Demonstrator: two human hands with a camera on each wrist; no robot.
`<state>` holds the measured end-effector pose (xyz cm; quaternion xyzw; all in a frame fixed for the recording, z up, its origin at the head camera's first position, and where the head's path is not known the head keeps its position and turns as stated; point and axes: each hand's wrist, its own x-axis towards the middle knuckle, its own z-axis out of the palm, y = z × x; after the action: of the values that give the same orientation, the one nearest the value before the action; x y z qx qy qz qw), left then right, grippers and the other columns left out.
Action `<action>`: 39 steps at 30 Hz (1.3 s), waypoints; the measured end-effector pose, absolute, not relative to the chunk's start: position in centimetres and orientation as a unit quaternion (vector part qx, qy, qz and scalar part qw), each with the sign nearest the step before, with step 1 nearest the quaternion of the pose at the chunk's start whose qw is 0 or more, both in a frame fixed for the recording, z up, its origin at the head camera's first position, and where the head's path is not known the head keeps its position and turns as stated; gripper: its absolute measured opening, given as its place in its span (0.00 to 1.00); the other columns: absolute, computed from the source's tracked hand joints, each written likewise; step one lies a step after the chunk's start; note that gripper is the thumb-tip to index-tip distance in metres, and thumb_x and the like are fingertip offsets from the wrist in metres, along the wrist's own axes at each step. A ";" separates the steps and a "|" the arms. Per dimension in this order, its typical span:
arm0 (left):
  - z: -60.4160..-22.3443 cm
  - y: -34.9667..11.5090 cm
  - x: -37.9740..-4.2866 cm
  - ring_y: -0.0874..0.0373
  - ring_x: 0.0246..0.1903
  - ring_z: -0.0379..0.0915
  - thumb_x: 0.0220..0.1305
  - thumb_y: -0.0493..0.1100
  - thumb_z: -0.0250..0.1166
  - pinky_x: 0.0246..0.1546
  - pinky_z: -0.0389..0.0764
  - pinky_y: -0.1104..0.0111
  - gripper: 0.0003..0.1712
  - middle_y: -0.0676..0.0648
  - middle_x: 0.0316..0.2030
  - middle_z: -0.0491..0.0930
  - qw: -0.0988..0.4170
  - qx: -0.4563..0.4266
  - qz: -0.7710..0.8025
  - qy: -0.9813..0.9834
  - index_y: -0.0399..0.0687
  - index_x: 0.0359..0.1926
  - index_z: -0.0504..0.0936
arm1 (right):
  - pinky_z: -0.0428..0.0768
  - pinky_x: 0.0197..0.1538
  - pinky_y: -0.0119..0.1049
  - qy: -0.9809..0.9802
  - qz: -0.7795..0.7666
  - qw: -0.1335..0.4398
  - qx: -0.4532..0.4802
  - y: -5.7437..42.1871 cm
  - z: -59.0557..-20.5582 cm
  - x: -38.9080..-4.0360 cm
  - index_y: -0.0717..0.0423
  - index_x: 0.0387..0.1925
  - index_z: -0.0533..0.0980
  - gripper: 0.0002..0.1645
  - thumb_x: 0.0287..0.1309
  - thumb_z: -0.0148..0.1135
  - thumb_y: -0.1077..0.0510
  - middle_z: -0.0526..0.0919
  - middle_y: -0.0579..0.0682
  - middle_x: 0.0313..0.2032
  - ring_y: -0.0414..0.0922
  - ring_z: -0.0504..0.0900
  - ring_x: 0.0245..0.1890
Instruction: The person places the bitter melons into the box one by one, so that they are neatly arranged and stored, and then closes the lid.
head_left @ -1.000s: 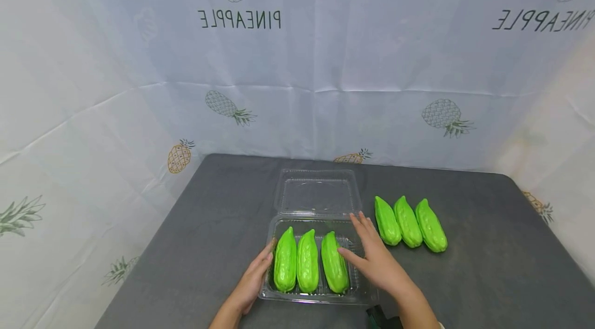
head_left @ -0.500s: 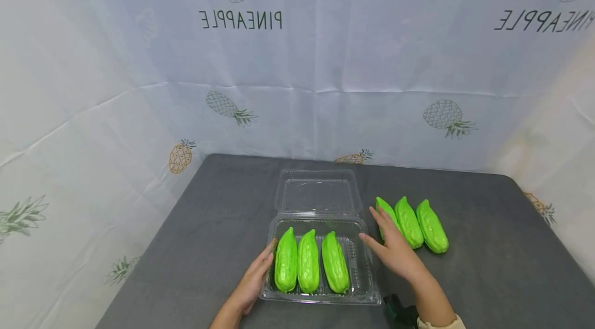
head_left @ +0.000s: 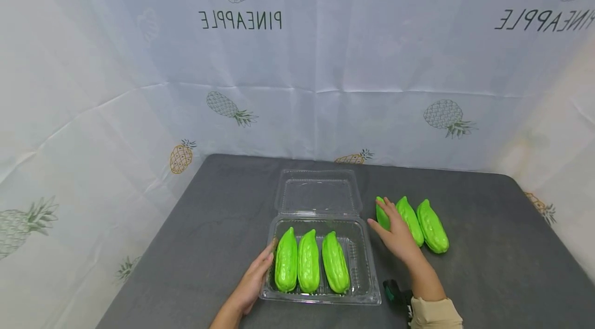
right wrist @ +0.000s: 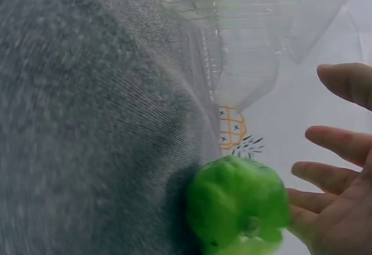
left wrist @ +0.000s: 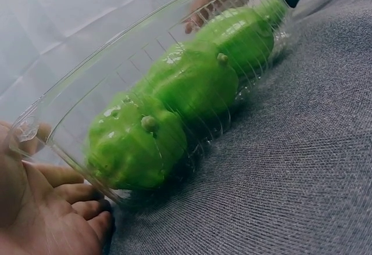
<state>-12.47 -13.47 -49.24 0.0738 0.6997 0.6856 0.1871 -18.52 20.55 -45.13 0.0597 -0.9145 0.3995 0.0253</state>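
Grey tabletop (head_left: 209,225): the left hand (head_left: 253,280), fingers relaxed, steadies the clear box (head_left: 364,262) holding three gourds. The right hand (head_left: 398,236), fingers spread, covers the nearest loose gourd (head_left: 382,215); next, likely closing round it.

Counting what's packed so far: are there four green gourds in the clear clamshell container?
No, the clamshell container holds three green gourds; three more lie on the table to its right.
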 end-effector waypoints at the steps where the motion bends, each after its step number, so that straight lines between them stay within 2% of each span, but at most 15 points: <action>1: -49.3 -13.5 -12.5 0.38 0.71 0.24 0.74 0.57 0.37 0.69 0.34 0.46 0.41 0.33 0.72 0.34 0.187 0.074 0.686 0.699 0.30 0.71 0.36 | 0.52 0.63 0.70 -0.914 0.401 0.030 0.058 20.6 -45.3 -18.7 0.66 0.68 0.56 0.38 0.63 0.56 0.53 0.48 0.70 0.69 0.69 0.44 0.68; 10: -49.3 -13.4 -12.5 0.39 0.71 0.23 0.74 0.57 0.37 0.69 0.33 0.47 0.41 0.33 0.72 0.34 0.186 0.073 0.686 0.699 0.30 0.71 0.36 | 0.53 0.64 0.67 -0.923 0.378 0.063 0.027 20.5 -46.6 -20.0 0.66 0.66 0.59 0.36 0.58 0.60 0.60 0.52 0.69 0.68 0.67 0.47 0.69; 16: -49.2 -13.4 -12.4 0.38 0.71 0.24 0.74 0.57 0.37 0.69 0.33 0.47 0.41 0.33 0.72 0.34 0.188 0.070 0.686 0.699 0.30 0.71 0.36 | 0.57 0.64 0.66 -0.935 0.343 0.085 0.027 20.3 -47.3 -20.4 0.69 0.63 0.63 0.35 0.55 0.62 0.62 0.57 0.71 0.66 0.69 0.51 0.67; 23: -49.1 -13.4 -12.4 0.38 0.71 0.24 0.74 0.57 0.37 0.69 0.33 0.47 0.42 0.32 0.72 0.34 0.186 0.074 0.687 0.699 0.29 0.70 0.36 | 0.60 0.64 0.63 -0.939 0.334 0.076 0.021 20.4 -47.3 -20.1 0.71 0.61 0.64 0.33 0.55 0.62 0.64 0.60 0.71 0.64 0.68 0.56 0.65; 29: -49.1 -13.4 -12.4 0.38 0.71 0.24 0.73 0.57 0.37 0.69 0.33 0.47 0.42 0.32 0.72 0.34 0.187 0.074 0.688 0.698 0.29 0.70 0.36 | 0.65 0.61 0.62 -0.940 0.326 0.093 0.031 20.2 -47.5 -19.8 0.73 0.57 0.68 0.32 0.49 0.64 0.70 0.63 0.72 0.62 0.69 0.62 0.61; 39: -49.2 -13.4 -12.5 0.39 0.71 0.23 0.74 0.58 0.37 0.68 0.32 0.47 0.42 0.32 0.72 0.33 0.191 0.075 0.688 0.696 0.30 0.70 0.35 | 0.65 0.61 0.62 -0.939 0.330 0.079 0.052 19.9 -48.0 -19.9 0.73 0.59 0.66 0.35 0.48 0.64 0.67 0.62 0.71 0.63 0.68 0.61 0.62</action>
<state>-12.50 -13.42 -49.20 0.0748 0.6960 0.6882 0.1906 -19.85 19.95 -47.99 0.0521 -0.9393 0.3299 0.0786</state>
